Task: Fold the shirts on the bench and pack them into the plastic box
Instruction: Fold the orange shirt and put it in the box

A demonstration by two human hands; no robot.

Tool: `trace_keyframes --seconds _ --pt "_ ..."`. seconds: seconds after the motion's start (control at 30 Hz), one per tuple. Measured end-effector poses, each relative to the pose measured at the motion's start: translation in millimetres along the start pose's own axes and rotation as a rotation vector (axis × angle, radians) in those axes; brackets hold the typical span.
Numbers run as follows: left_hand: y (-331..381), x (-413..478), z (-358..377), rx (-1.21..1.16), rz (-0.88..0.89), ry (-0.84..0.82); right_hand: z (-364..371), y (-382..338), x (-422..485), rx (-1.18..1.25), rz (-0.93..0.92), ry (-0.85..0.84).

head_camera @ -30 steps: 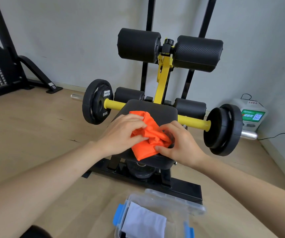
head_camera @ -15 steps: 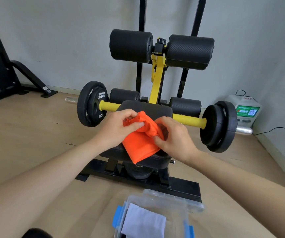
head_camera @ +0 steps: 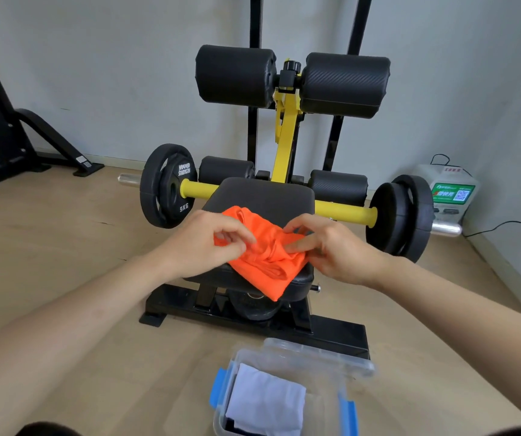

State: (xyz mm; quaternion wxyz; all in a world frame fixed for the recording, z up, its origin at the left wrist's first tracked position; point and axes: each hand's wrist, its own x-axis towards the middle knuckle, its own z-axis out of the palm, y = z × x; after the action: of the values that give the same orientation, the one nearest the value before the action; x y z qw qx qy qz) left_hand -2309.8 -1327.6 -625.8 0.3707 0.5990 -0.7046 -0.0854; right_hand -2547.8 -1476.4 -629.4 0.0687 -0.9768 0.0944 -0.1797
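Black bench pad mid-frame w/ weight plates either side; clear plastic box w/ blue clips on floor just in front, lid off; orange shirt lies bunched on pad's near half, one corner hanging over front edge; folded white shirt inside box; left hand pinches shirt's left edge, fingers curled; right hand pinches right side btwn thumb & curled fingers.
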Motion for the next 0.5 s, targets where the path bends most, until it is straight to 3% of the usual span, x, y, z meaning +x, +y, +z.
trace_keyframes --seconds 0.1,0.2,0.37,0.5 --pt "2 5 1 0.075 0.016 0.138 -5 -10 2 0.268 0.210 -0.065" --pt "3 10 9 0.190 0.013 0.114 0 -19 6 0.467 0.338 0.029" --pt "-2 13 20 0.410 -0.159 -0.019 10 -25 8 0.432 0.384 0.123" --pt "-7 12 18 0.407 -0.248 0.027 10 -27 2 0.508 0.309 0.087"
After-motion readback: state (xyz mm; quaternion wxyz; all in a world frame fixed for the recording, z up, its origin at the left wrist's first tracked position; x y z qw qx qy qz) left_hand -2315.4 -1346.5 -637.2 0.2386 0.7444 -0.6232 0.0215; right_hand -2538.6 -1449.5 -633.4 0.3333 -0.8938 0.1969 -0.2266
